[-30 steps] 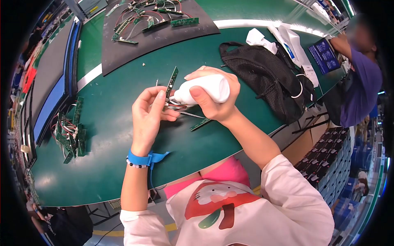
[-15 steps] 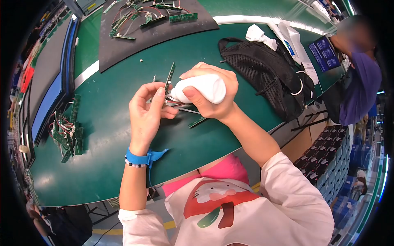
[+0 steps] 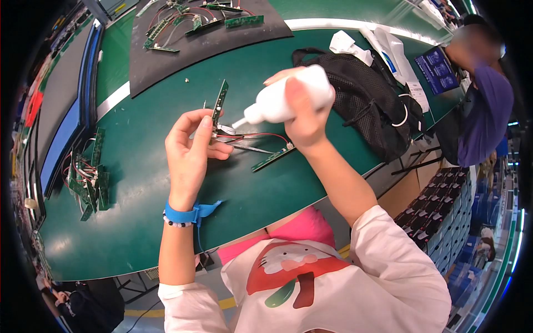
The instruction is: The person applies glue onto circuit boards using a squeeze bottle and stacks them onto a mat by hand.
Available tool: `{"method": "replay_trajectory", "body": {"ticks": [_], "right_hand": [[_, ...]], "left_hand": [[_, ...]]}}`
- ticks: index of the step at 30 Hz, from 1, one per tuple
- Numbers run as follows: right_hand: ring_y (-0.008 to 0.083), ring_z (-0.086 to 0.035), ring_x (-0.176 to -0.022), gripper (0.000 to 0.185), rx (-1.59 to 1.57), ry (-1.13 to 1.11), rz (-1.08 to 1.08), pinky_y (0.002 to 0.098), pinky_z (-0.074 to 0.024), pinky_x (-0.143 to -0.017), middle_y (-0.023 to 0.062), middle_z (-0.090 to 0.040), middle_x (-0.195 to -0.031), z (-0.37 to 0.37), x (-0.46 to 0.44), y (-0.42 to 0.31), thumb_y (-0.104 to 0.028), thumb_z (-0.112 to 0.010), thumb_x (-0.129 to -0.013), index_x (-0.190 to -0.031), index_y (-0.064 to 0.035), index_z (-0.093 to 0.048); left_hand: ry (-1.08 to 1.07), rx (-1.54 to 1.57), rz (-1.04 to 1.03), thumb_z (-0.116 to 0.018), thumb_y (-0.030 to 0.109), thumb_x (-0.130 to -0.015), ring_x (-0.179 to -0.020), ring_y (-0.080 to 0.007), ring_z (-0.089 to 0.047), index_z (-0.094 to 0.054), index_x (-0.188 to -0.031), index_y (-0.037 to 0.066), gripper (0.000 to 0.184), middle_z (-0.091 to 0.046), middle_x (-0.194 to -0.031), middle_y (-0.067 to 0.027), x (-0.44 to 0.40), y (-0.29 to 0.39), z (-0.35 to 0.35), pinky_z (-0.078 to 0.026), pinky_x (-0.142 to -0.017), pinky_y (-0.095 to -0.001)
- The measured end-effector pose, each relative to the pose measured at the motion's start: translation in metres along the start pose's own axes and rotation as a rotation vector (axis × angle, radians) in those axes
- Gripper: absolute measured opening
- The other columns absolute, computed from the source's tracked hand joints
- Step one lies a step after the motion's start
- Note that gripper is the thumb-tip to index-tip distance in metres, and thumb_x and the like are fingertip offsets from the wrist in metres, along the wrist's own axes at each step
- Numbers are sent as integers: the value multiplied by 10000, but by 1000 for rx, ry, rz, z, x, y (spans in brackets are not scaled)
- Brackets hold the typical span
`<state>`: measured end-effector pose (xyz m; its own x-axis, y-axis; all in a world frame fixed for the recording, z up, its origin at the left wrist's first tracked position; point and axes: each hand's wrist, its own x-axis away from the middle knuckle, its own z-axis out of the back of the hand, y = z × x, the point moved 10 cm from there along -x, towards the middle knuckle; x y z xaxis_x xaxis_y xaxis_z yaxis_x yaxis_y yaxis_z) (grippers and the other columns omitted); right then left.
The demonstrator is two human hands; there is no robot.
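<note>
My left hand (image 3: pixel 191 145) pinches a narrow green circuit board (image 3: pixel 221 102), which stands upright on edge between thumb and fingers. Red, white and grey wires (image 3: pixel 258 135) run from it to a second circuit board (image 3: pixel 272 159) lying on the green table. In my right hand (image 3: pixel 305 119) is a white squeeze bottle (image 3: pixel 297 94), its thin nozzle tilted down to the left. The nozzle tip is a short way right of the held board, near a white wire bundle; I cannot tell whether they touch. A blue wrist strap (image 3: pixel 191 214) circles my left wrist.
More wired circuit boards lie on a black mat (image 3: pixel 166 64) at the back, and a cluster of boards (image 3: pixel 89 180) sits on the left. A black mesh bag (image 3: pixel 355 100) and white packaging (image 3: pixel 350 49) are on the right. A person in purple (image 3: pixel 488 119) is beyond.
My right hand has drawn the bottle up and to the right, away from the held board. The nozzle and the second board now show more fully. My left hand has shifted slightly left.
</note>
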<state>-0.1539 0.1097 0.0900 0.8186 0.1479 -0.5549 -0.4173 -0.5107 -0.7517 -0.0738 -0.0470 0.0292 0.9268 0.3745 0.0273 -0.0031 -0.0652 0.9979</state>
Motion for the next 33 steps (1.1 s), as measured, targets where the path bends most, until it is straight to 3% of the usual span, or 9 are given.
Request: {"method": "replay_trajectory", "body": {"ticks": [1, 4, 8, 11, 17, 22, 26, 30, 33], "right_hand": [[177, -538, -566, 321, -4, -45, -204, 309, -450, -617, 124, -547, -633, 1, -3, 20, -275, -481, -761, -657, 25, -525], [201, -541, -574, 369, -466, -398, -593, 428, -420, -764, 145, -543, -651, -30, 6, 57, -317, -441, -774, -703, 35, -527], [211, -546, -622, 375, -508, -547, -748, 425, -387, -823, 149, -542, -664, -55, 37, 63, -307, -459, -767, -727, 61, -520], [199, -528, -615, 387, -448, -561, -697, 368, -416, -727, 152, -540, -663, -65, 41, 57, -331, -474, -755, -729, 53, -516], [114, -349, -460, 461, -762, -417, -678, 258, -309, -531, 60, -431, -520, -64, 35, 52, -434, -434, -763, -687, 17, -501], [100, -288, -389, 468, -973, -258, -618, 251, -284, -485, 31, -398, -462, -44, 16, 54, -450, -444, -757, -657, -3, -537], [73, -189, -369, 475, -913, -214, -525, 221, -246, -487, -17, -288, -404, -35, 4, 43, -494, -414, -762, -669, -43, -530], [80, -190, -369, 471, -862, -176, -456, 225, -252, -494, -14, -286, -402, -26, -3, 39, -490, -413, -763, -666, -44, -527], [83, -201, -369, 470, -820, -154, -428, 231, -258, -497, -10, -294, -402, -27, -2, 36, -487, -412, -765, -664, -41, -525]], "left_hand": [[-7, 31, 0, -429, 173, -832, -510, -120, -555, -474, -942, -33, 238, -551, -922, -133, -1, 1, 1, -464, -426, -176], [-23, 119, -3, -433, 169, -829, -517, -129, -563, -473, -935, -46, 244, -548, -905, -145, -3, 5, 5, -470, -423, -182], [-57, 294, 13, -413, 189, -834, -511, -108, -557, -472, -949, -55, 277, -549, -934, -162, -8, 7, 15, -466, -414, -169], [-72, 397, 43, -412, 208, -835, -516, -101, -556, -471, -964, -55, 299, -542, -960, -170, -9, 7, 16, -470, -426, -166], [10, 326, 144, -397, 234, -847, -464, -74, -507, -474, -979, -41, 314, -542, -955, -155, -8, -10, 8, -437, -404, -163], [-18, -10, 117, -229, 492, -829, -440, -123, -514, -473, -970, -75, 633, -553, -873, -146, -5, -10, 4, -333, -322, -158], [-120, -111, 155, -568, 221, -737, -481, -62, -491, -526, -913, -47, 323, -569, -839, -116, 2, -16, -12, -389, -401, -176], [-301, -223, 64, -588, 72, -711, -501, -51, -501, -503, -920, -71, 268, -579, -799, -105, 11, -17, -35, -397, -406, -160], [-260, -103, 162, -604, 115, -712, -508, -68, -526, -515, -912, -88, 299, -591, -767, -108, 13, -28, -37, -426, -434, -179]]}}
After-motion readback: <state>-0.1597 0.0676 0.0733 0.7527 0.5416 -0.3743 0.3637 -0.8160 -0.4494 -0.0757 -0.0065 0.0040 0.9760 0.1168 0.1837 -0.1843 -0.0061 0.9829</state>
